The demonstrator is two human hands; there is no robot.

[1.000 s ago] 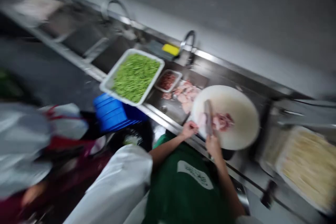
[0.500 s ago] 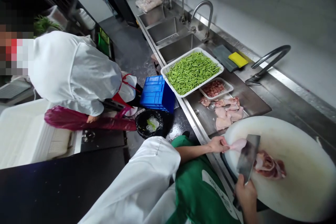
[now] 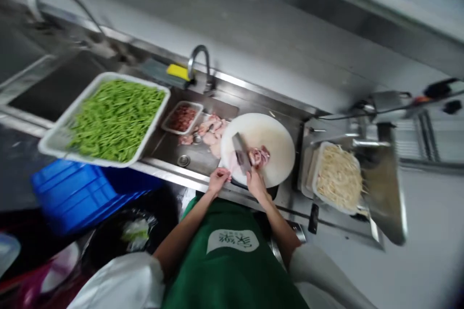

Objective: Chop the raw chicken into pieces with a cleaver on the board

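Observation:
My right hand (image 3: 256,184) is closed round the handle of a cleaver (image 3: 240,150), whose broad blade stands over the round white cutting board (image 3: 281,161). At the board's near left edge my left hand (image 3: 218,179) pinches the thin end of a pale chicken drumstick (image 3: 234,163); the blade lies close beside the meat, partly covering it. Whether the edge touches it, I cannot tell. To the blade's right, a small heap of dark red boned meat (image 3: 259,156) rests on the board. Raw chicken pieces (image 3: 213,136) lie in the sink left of the board.
A small white basket (image 3: 182,131) holds diced meat. Farther left stands a large white basket (image 3: 105,163) of cut green beans, with a blue crate (image 3: 74,193) below. Behind are a faucet (image 3: 199,50) and yellow sponge (image 3: 177,71). A container of pale strips (image 3: 339,178) stands right.
My view has swung right, bringing in the container of pale strips and losing the co-worker. Both hands keep their hold on the drumstick and cleaver at the board.

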